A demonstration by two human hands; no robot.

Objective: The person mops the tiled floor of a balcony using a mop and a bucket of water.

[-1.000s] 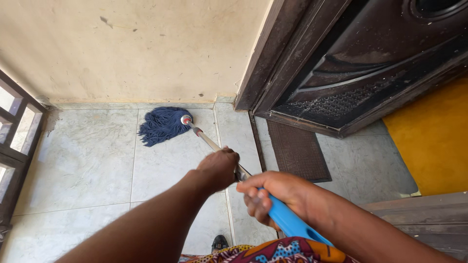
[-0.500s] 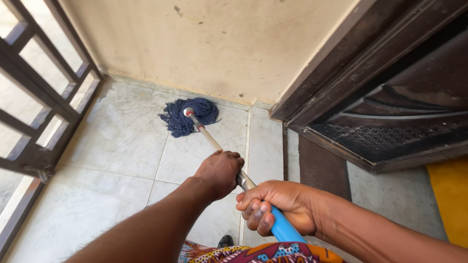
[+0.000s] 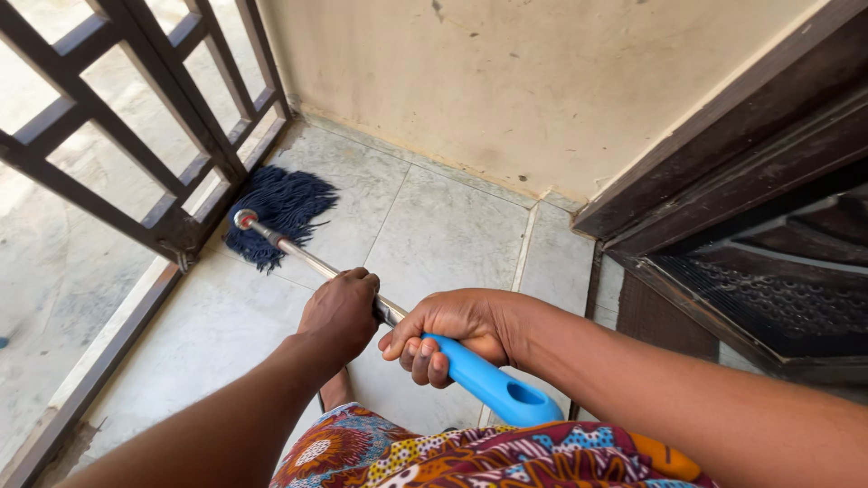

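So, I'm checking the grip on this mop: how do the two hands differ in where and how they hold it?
The left hand wraps the bare metal pole, nearer the dark blue mop head; the right hand grips the blue handle at the near end. The left shows its back, knuckles up; the right shows curled fingers. Both are closed around the mop.

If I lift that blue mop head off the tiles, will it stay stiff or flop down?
The mop head would probably flop: it is loose dark blue strands splayed flat on the floor tiles. It may hang heavy if wet, though wetness cannot be told. The metal handle looks rigid, gripped by the left hand and right hand.
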